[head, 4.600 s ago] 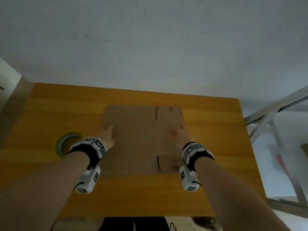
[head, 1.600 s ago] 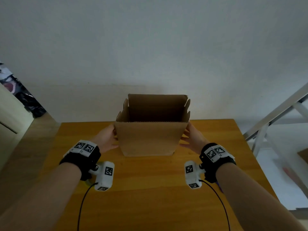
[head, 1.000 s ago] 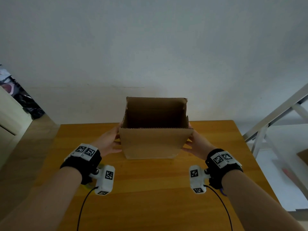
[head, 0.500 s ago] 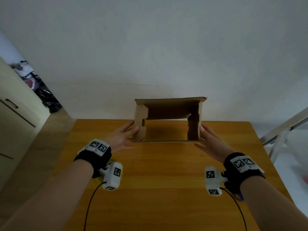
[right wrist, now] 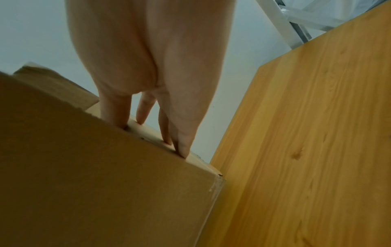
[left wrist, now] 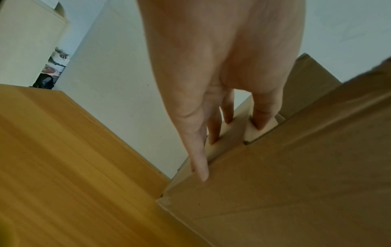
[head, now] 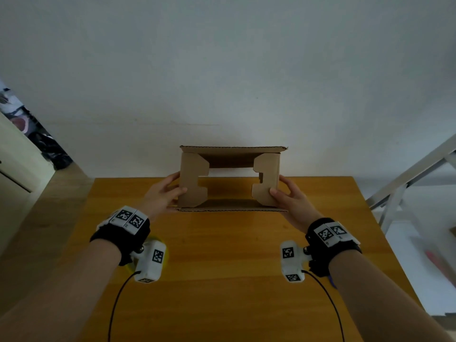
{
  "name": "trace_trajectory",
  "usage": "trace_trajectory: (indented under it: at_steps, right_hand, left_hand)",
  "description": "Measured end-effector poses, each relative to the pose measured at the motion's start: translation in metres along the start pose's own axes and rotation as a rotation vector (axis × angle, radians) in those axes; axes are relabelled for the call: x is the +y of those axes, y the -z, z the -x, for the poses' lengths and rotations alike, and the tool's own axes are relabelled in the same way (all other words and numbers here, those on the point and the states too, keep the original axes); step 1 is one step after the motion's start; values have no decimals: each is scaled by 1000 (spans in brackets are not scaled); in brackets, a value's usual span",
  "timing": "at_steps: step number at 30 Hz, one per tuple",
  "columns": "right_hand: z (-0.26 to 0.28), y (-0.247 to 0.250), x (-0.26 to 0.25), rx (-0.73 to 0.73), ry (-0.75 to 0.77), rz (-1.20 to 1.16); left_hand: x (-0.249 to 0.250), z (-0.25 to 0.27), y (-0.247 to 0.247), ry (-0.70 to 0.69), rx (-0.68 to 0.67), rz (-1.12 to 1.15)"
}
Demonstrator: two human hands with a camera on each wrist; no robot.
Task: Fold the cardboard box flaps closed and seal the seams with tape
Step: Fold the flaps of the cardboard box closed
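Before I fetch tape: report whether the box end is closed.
Half closed: cardboard box side flaps folded in, top and bottom flaps still spread, tabletop visible through.

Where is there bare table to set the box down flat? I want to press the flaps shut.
The wooden table is bare between the two forearms, from the cardboard box to the near edge. Crowded: beside the box, where the left hand and right hand grip it.

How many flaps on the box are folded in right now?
2. The left flap is folded in under the left hand, and the right flap under the right hand. The top flap and bottom flap stick out. The box's far end is hidden.
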State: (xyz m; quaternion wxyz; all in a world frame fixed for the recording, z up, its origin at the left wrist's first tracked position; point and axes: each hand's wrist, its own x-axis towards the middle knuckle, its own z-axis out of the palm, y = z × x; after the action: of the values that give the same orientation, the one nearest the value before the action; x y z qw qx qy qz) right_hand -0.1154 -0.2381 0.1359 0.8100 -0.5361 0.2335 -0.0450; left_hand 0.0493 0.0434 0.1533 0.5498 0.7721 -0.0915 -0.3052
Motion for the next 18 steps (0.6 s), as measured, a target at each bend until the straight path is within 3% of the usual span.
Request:
trace_trajectory:
  at_steps: [9,18]
  right_hand:
    - [-7,4,-2,10,94,-93]
    - [-12,6,10,80,181,56]
  left_hand:
    - [-4,-5,-2,45,-2,216]
    - [-8,-3,-5,32,-7,212]
